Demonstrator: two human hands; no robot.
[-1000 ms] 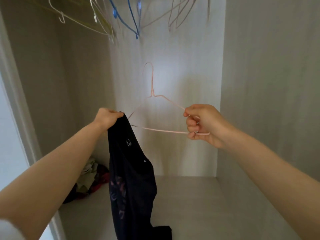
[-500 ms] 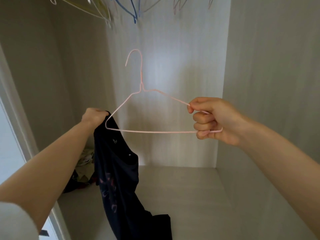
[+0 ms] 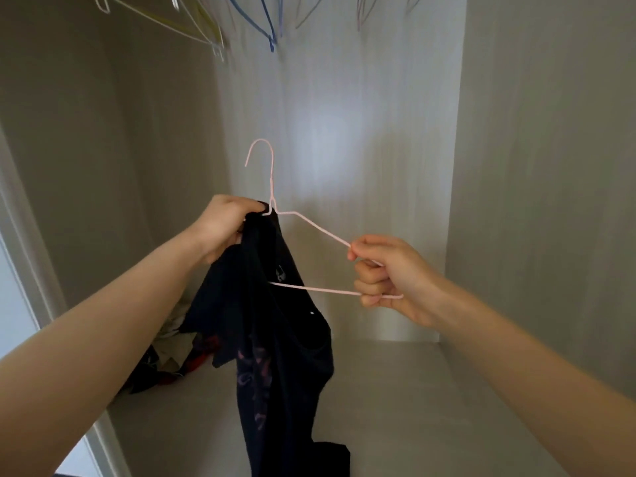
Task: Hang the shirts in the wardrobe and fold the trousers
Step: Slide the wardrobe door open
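A dark navy shirt [image 3: 275, 339] with a faded pink print hangs down inside the open wardrobe. My left hand [image 3: 225, 225] grips its collar right at the neck of a thin pink wire hanger [image 3: 309, 226]. The hanger's left half is inside the shirt and hidden by the cloth. My right hand [image 3: 389, 273] grips the hanger's right corner, fingers curled round the wire. The hook points up, free of the rail.
Several empty wire hangers [image 3: 241, 15], white, yellow, blue and pink, hang from the top edge. A heap of mixed clothes [image 3: 172, 352] lies in the wardrobe's back left corner on the pale shelf floor [image 3: 395, 407]. Wardrobe walls close in on both sides.
The shirt's collar has gone over the hanger's left arm, up to the neck. My left hand rose and moved right with it; the hanger shifted lower.
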